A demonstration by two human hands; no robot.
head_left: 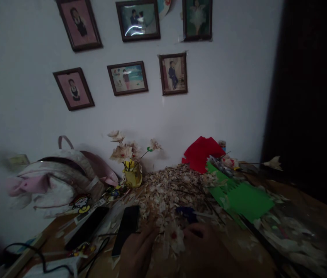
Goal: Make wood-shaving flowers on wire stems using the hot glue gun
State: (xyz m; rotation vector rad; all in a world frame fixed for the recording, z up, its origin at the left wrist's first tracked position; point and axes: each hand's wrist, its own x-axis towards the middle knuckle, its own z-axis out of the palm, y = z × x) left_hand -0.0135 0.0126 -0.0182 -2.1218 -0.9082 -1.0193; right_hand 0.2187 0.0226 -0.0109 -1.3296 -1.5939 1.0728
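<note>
White-petalled flower sits between my left hand and right hand, likely for two-sided steadying; either grip's closure I cannot tell.

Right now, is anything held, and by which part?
A pale flower, seemingly by its stem, in the left hand; whether the right hand grips it is unclear.

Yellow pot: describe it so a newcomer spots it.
Start at the white wall and find the pale backpack with the pink bow below it, at left. Just right of the backpack stands a small yellow pot. Unlike its neighbours, it holds upright pale flowers.
</note>
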